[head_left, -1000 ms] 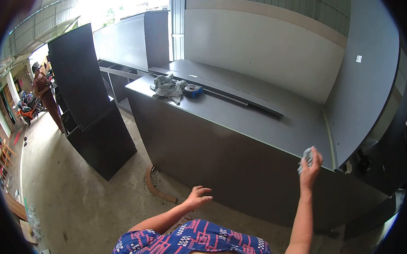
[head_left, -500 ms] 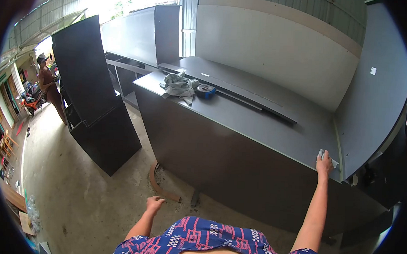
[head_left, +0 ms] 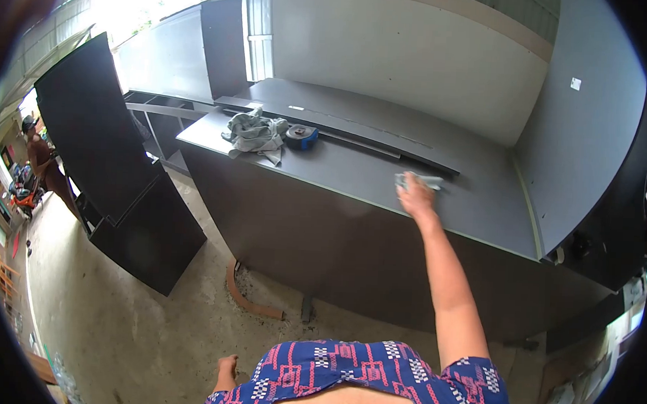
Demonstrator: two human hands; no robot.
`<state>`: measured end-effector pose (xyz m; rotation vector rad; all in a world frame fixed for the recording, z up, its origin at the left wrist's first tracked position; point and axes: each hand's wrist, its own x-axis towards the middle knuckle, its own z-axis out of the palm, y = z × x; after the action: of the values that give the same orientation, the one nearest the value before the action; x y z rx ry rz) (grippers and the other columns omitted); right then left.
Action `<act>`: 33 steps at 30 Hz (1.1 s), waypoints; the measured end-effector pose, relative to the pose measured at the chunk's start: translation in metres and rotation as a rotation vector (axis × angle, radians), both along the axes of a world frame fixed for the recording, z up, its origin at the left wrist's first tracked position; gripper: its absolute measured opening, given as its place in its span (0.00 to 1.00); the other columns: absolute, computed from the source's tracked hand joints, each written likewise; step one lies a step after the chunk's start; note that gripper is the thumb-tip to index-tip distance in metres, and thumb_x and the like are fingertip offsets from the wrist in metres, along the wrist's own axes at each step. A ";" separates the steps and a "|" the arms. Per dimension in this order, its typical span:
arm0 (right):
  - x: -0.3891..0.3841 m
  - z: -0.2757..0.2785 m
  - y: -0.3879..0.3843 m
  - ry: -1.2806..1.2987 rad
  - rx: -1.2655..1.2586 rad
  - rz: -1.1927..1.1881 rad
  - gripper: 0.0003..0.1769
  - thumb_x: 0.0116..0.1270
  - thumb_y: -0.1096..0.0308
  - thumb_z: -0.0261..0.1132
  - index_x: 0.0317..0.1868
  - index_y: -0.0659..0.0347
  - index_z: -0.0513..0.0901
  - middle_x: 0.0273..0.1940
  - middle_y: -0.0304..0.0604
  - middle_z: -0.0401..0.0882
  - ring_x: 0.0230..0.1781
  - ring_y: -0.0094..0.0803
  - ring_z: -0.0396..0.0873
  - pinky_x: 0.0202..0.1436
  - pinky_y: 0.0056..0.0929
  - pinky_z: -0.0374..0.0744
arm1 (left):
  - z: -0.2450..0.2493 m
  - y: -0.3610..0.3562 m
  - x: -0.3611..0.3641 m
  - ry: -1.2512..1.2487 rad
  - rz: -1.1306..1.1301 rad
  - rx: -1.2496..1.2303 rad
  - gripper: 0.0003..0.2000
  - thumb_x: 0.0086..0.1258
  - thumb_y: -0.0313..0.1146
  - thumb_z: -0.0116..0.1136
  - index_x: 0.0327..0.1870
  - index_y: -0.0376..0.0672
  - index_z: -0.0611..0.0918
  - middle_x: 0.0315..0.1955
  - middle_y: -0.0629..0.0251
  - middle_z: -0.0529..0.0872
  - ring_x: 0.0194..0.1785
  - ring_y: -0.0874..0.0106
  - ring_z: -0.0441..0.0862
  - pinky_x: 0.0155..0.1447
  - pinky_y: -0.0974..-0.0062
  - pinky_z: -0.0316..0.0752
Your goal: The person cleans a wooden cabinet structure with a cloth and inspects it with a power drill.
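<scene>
My right hand [head_left: 416, 197] is closed on a light grey cloth [head_left: 429, 182] and presses it on the grey top panel [head_left: 353, 176] of a big dark cabinet, close to its front edge. Low beside my body is my left hand [head_left: 227, 365], away from the cabinet; its fingers are too small and foreshortened to make out. To the left on the same panel lie a crumpled grey-green cloth [head_left: 256, 132] and a blue and black tape measure [head_left: 302, 137]. Behind them a long dark strip [head_left: 341, 126] runs along the panel.
An upright grey panel [head_left: 583, 134] closes the right end; a pale back panel [head_left: 402, 61] rises behind. At left stands a dark cabinet [head_left: 123, 171], with a person [head_left: 42, 157] beyond it. A curved brown strip [head_left: 247, 300] lies on the concrete floor [head_left: 138, 324].
My right hand has moved left along the panel with the cloth, away from the right corner. My left hand has dropped lower and closer to my body. The view has shifted right.
</scene>
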<state>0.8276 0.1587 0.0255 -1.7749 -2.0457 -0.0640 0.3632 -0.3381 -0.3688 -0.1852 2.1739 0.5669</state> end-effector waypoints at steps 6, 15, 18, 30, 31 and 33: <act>-0.116 0.006 0.003 0.026 -0.016 0.235 0.27 0.63 0.53 0.59 0.60 0.55 0.72 0.54 0.53 0.76 0.58 0.49 0.73 0.60 0.52 0.69 | 0.039 0.052 0.029 -0.012 -0.168 0.265 0.23 0.62 0.40 0.63 0.54 0.33 0.78 0.53 0.46 0.80 0.50 0.44 0.79 0.54 0.42 0.72; -0.132 0.005 -0.048 0.480 0.195 0.649 0.18 0.55 0.79 0.60 0.46 0.54 0.83 0.39 0.43 0.84 0.44 0.40 0.82 0.52 0.32 0.77 | 0.007 0.082 -0.007 0.124 -0.749 0.408 0.19 0.60 0.38 0.63 0.46 0.32 0.81 0.35 0.55 0.85 0.40 0.64 0.81 0.47 0.66 0.75; -0.110 0.024 -0.066 0.804 -0.057 0.740 0.20 0.55 0.79 0.61 0.48 0.55 0.83 0.42 0.44 0.84 0.45 0.38 0.82 0.52 0.30 0.77 | 0.102 0.166 0.038 0.142 -0.651 0.698 0.21 0.61 0.40 0.63 0.47 0.30 0.79 0.36 0.58 0.84 0.39 0.71 0.78 0.44 0.70 0.73; -0.012 0.027 -0.053 0.031 0.044 0.031 0.31 0.61 0.47 0.63 0.63 0.48 0.72 0.65 0.55 0.63 0.59 0.50 0.70 0.62 0.47 0.68 | 0.408 0.457 0.223 0.919 -1.329 1.041 0.32 0.69 0.48 0.49 0.72 0.47 0.58 0.70 0.55 0.61 0.76 0.55 0.48 0.75 0.52 0.43; -0.015 0.023 -0.052 -0.027 -0.161 -0.023 0.44 0.58 0.33 0.58 0.71 0.44 0.62 0.73 0.58 0.46 0.66 0.58 0.61 0.68 0.58 0.56 | 0.399 0.473 0.225 0.904 -1.348 0.940 0.32 0.70 0.49 0.47 0.73 0.48 0.57 0.70 0.55 0.61 0.76 0.55 0.47 0.75 0.51 0.41; -0.027 0.029 -0.059 -0.028 -0.183 -0.053 0.45 0.58 0.31 0.56 0.73 0.36 0.55 0.74 0.58 0.44 0.69 0.62 0.55 0.69 0.63 0.50 | 0.399 0.481 0.236 0.946 -1.409 0.733 0.31 0.71 0.50 0.42 0.73 0.47 0.58 0.71 0.57 0.59 0.77 0.55 0.44 0.75 0.48 0.36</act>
<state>0.8007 0.0995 0.0549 -1.9480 -2.0821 0.0856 0.5988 0.1429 0.0301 2.1554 2.0326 0.5487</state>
